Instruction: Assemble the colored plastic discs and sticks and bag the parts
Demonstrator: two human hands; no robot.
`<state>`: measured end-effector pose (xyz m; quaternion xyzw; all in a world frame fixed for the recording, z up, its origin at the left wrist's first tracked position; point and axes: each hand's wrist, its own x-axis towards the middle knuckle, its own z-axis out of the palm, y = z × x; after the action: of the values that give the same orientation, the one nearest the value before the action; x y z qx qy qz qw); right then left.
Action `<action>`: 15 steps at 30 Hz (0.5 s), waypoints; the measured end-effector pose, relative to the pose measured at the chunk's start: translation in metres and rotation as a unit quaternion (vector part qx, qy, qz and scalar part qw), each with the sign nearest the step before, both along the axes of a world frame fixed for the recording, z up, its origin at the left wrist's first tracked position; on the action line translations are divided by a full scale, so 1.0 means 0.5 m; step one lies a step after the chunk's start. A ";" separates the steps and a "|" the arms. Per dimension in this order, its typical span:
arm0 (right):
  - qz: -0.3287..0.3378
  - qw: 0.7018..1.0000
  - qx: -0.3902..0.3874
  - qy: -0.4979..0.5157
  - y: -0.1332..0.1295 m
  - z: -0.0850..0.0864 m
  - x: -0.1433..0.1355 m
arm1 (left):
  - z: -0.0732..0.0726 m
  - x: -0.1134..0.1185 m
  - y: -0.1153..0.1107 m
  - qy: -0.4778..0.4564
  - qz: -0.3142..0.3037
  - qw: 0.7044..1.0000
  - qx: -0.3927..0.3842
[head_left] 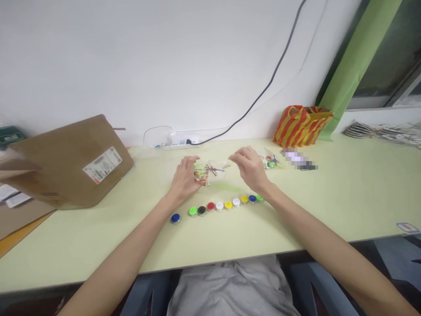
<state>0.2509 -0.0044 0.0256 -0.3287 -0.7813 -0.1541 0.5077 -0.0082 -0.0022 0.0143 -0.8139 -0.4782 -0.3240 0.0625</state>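
A clear plastic bag of small coloured plastic pieces (213, 170) lies on the table between my hands. My left hand (184, 179) is curled around the bag's left side, its fingers closed on it. On the right, my right hand (249, 169) is raised near the bag's right edge, fingers bent together; what its fingertips hold, if anything, is too small to tell. A thin green strip (227, 187) rests just in front of the bag. Nearer me runs a row of small round pots with coloured lids (219, 206), with a blue-lidded one (175, 218) apart at the left end.
A large cardboard box (72, 162) stands at the left. Another bag of coloured pieces (272, 161) lies behind my right hand. Farther back are a striped red and yellow bag (301, 127), a power strip (180, 145) and a black cable (255, 103).
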 end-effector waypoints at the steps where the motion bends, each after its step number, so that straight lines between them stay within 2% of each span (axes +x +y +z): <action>1: 0.004 1.000 0.005 0.004 -0.002 -0.002 -0.002 | 0.000 0.001 0.000 0.000 -0.001 1.000 -0.002; 9: -0.024 0.999 0.032 -0.021 -0.009 0.002 -0.003 | -0.001 0.002 0.001 -0.014 0.008 1.000 -0.013; 15: -0.024 0.998 0.044 -0.028 -0.019 -0.001 -0.024 | -0.002 0.015 -0.006 -0.005 -0.031 1.000 0.002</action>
<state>0.2388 -0.0142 0.0251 -0.3204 -0.7796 -0.2097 0.4956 -0.0009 -0.0054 0.0132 -0.8265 -0.4528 -0.3306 0.0515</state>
